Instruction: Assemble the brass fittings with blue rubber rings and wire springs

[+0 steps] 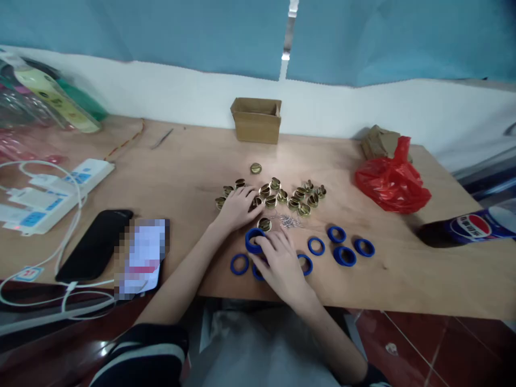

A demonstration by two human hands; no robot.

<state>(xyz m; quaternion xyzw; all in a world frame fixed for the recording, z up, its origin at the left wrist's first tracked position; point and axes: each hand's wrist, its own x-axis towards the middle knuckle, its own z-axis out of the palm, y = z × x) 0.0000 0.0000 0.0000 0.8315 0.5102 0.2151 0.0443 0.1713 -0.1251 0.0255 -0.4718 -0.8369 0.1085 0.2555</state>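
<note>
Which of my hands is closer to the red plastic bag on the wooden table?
Right. Your right hand rests on the blue rings, left of the red plastic bag; your left hand, on the brass caps, lies farther left.

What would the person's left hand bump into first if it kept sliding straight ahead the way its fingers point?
The left hand points up and to the right, fingertips already among the brass caps. It would probably push into the nearest of them first, those just right of its fingers. The cardboard box lies well beyond.

Blue ring (253, 239) upright beside brass caps (282, 196)
</note>
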